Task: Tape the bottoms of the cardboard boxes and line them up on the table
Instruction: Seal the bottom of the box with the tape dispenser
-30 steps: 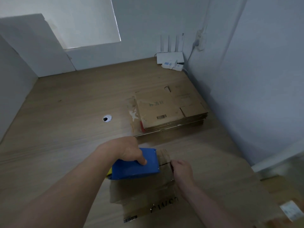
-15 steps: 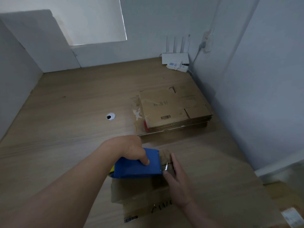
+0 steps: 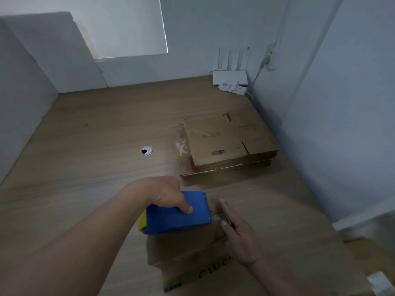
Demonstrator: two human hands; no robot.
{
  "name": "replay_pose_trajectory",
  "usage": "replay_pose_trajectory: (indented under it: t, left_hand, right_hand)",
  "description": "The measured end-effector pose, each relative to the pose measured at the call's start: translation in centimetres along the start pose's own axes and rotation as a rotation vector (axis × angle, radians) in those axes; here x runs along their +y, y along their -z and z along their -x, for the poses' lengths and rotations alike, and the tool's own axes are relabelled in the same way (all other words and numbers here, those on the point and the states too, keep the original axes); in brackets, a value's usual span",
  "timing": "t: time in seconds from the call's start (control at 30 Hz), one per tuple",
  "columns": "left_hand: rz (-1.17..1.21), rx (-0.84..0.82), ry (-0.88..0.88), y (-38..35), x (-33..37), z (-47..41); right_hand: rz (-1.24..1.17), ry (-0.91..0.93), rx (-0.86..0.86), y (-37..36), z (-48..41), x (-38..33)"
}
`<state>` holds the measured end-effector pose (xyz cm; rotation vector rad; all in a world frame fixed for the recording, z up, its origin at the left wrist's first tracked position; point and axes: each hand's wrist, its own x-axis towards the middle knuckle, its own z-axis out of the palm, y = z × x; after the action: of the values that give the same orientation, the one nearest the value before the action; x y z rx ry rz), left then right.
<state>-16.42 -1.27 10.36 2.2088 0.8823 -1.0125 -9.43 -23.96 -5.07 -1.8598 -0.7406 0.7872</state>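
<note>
While the left hand (image 3: 166,193) grips the blue tape dispenser (image 3: 177,217), the right hand (image 3: 240,235) lies flat on the cardboard box (image 3: 188,259).
Low centre of the frame: left thumb and fingers curl round the dispenser on the box's far end; right fingers are straight, slightly apart, just right of it. Flattened boxes (image 3: 226,144) are stacked on the table (image 3: 96,146) right of centre, below a white router (image 3: 229,76).

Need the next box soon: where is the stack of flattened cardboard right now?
In the head view, the flattened cardboard stack lies on the table by the right wall, just beyond the left hand gripping the blue tape dispenser.
</note>
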Motion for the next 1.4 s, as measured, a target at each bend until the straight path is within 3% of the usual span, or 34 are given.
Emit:
replay_pose_trajectory:
  t: [0.23, 0.63, 0.97, 1.4]
  left_hand:
    - [0.123, 0.035, -0.018, -0.9, -2.3, 1.6]
    - [0.319, 0.094, 0.025, -3.5, -14.6, 6.5]
    - [0.352, 0.11, 0.016, -5.7, -18.9, 6.2]
    - [0.316, 0.059, 0.093, -7.1, -19.5, 4.4]
  right_hand:
    - [0.107, 0.016, 0.019, 0.1, -0.2, -0.3]
    - [0.05, 0.121, 0.099, -0.3, -0.5, -0.3]
    - [0.134, 0.13, 0.101, 0.1, -0.8, 0.1]
    - [0.123, 0.132, 0.117, -0.1, -0.8, -0.3]
